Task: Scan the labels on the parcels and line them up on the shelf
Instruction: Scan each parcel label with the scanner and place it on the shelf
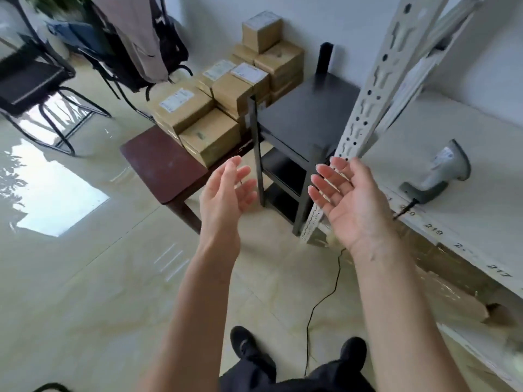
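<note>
Both hands are up in the air holding nothing: left hand (pixel 226 190) and right hand (pixel 346 196) have fingers spread loose, palms facing each other. The cardboard parcels (pixel 209 108) are stacked at about 11 o'clock on a brown table (pixel 161 162). The barcode scanner (pixel 438 171) lies on the white shelf (pixel 481 216) at 3 o'clock.

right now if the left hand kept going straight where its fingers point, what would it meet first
Probably the nearest cardboard parcel at the front of the stack on the dark red bench. The left hand is open and empty, fingers aimed up toward it, though depth is unclear.
</note>
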